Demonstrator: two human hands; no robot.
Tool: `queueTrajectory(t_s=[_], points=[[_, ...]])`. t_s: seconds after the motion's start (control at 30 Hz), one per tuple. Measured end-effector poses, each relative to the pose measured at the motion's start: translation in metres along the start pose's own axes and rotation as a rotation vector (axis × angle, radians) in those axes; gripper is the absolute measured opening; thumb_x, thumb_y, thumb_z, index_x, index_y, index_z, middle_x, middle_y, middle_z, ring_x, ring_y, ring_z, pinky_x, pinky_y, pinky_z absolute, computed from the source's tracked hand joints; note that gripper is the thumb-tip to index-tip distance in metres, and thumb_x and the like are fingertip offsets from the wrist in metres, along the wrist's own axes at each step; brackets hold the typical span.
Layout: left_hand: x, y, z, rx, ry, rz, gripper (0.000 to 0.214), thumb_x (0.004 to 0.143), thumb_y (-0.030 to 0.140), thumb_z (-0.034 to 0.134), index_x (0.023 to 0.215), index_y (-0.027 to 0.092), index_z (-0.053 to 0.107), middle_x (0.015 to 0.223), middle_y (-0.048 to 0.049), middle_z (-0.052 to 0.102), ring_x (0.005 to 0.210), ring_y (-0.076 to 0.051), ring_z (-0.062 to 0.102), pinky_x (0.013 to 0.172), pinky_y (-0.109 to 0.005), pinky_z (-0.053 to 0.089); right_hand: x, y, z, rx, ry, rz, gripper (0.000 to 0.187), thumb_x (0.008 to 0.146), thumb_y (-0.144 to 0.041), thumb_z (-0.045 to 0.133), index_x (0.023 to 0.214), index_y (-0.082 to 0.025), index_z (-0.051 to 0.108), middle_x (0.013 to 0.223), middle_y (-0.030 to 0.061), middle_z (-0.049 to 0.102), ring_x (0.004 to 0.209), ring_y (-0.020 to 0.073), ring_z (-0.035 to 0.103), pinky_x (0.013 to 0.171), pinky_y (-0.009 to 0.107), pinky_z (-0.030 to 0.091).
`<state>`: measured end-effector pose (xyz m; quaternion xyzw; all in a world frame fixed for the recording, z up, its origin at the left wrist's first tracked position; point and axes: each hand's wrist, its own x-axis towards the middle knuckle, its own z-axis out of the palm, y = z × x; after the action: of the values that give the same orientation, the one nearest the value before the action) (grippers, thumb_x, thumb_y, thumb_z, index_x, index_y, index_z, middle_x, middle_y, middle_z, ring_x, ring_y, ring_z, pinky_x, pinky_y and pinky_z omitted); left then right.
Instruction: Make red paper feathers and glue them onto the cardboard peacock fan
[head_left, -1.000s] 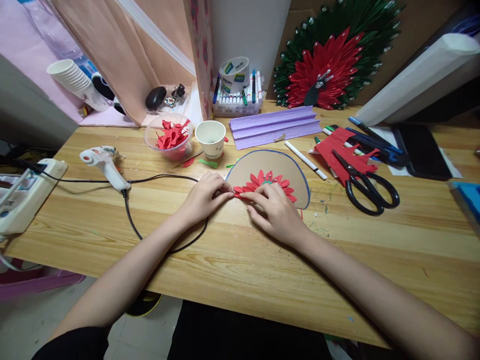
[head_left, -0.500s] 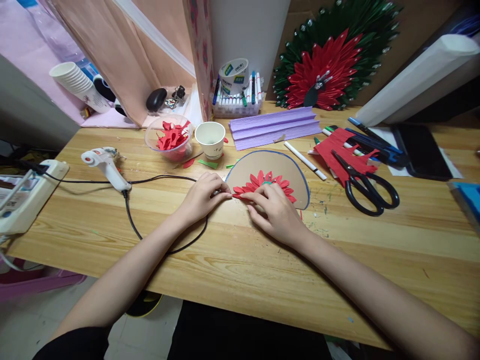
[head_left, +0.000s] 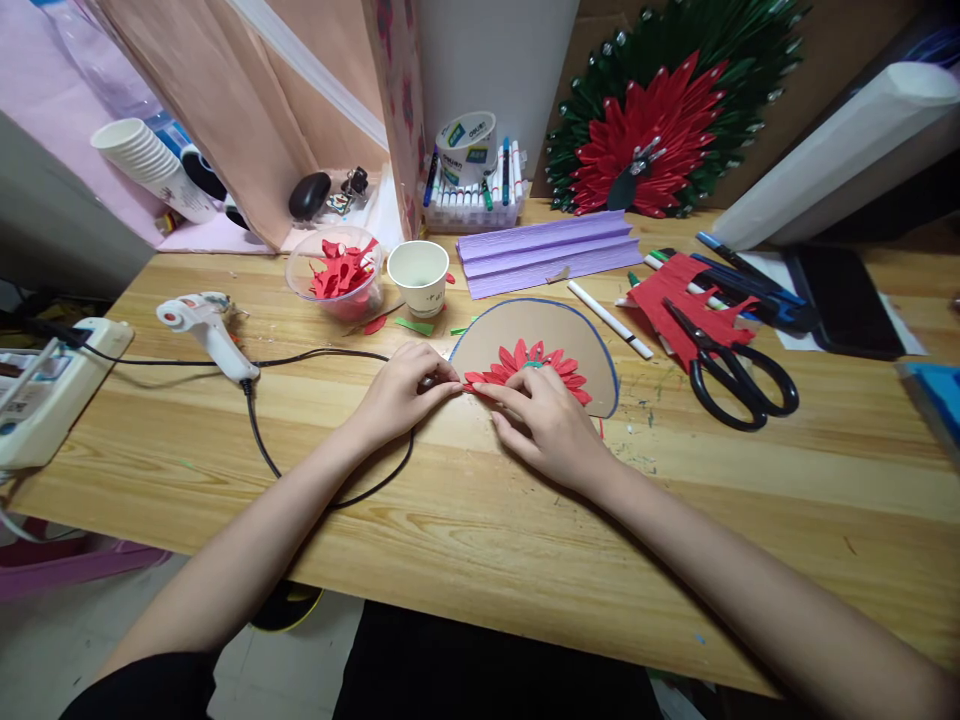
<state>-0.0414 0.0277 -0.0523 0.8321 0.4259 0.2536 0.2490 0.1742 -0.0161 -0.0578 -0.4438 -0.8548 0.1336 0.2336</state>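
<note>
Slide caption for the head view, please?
Left hand and right hand press red paper petals onto half-round cardboard; glue gun, scissors nearby.

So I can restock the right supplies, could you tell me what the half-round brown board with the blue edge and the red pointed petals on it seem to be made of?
The half-round brown board looks like matte cardboard: flat, dull tan face, blue line along its rim. The red pointed petals look like thin matte paper, cut to points; possibly light card.
</note>
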Motion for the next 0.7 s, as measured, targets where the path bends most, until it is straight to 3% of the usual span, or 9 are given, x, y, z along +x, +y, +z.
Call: queueTrajectory(t_s=[0.2, 0.43, 0.7], points=[[-0.003, 0.007, -0.001, 0.002, 0.031, 0.008, 0.017, 0.085, 0.033, 0.059, 0.085, 0.017, 0.064, 0.083, -0.0026, 0.060, 0.083, -0.016, 0.052, 0.078, -0.030, 0.040, 0.000, 0.000, -0.001, 0.000, -0.005, 0.003, 0.033, 0.088, -0.024, 0.049, 0.118, -0.018, 0.060, 0.089, 0.0095, 0.056, 0.084, 0.0235, 0.046, 0.074, 0.037, 0.044], [-0.007, 0.011, 0.000, 0.040, -0.027, 0.052, 0.018, 0.086, 0.033, 0.057, 0.093, 0.021, 0.068, 0.088, -0.0046, 0.058, 0.088, -0.018, 0.051, 0.079, -0.032, 0.041, -0.003, 0.002, -0.004, 0.114, 0.152, 0.076, 0.026, 0.087, -0.019, 0.047, 0.110, -0.012, 0.056, 0.087, 0.0089, 0.059, 0.084, 0.0228, 0.049, 0.078, 0.038, 0.042], [-0.006, 0.011, 0.001, 0.043, -0.065, 0.041, 0.018, 0.087, 0.032, 0.056, 0.096, 0.021, 0.068, 0.089, -0.0046, 0.055, 0.089, -0.018, 0.050, 0.081, -0.032, 0.041, -0.001, 0.002, -0.002, 0.120, 0.155, 0.087, 0.023, 0.087, -0.018, 0.048, 0.108, -0.013, 0.054, 0.086, 0.0076, 0.059, 0.084, 0.0224, 0.049, 0.078, 0.036, 0.041]])
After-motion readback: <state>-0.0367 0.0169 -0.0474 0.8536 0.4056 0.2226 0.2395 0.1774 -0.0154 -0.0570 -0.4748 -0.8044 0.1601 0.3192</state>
